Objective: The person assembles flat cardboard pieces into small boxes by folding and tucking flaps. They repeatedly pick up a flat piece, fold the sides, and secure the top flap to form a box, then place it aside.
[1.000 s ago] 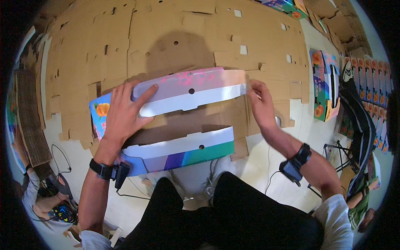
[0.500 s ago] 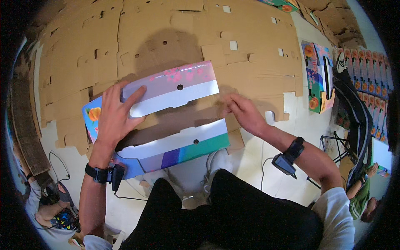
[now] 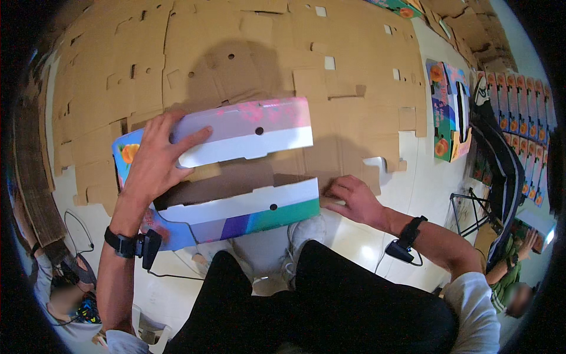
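Note:
A printed cardboard box (image 3: 266,211) lies before my knees, its long top open between two flaps with white strips. The far flap (image 3: 242,154) bears pink blossoms and a round hole; the near side is purple, blue and green. My left hand (image 3: 150,154) grips the box at its left end, fingers over the far side and thumb by the opening, beside a printed orange fruit. Just off the box's near right corner is my right hand (image 3: 356,203), fingers bent and thumb apart, with nothing visible in it. Whether its fingertips touch the end flap is unclear.
Flattened brown cardboard sheets (image 3: 218,76) cover the floor ahead. A closed printed carton with a black handle (image 3: 451,112) stands at the right, near a stack of similar cartons (image 3: 525,106). Other people sit at the lower left and work at the far right. Cables trail on the floor.
My right hand has moved down and nearer me, from the far flap's right end to the near corner. The box has shifted slightly, and its far flap sits a little lower.

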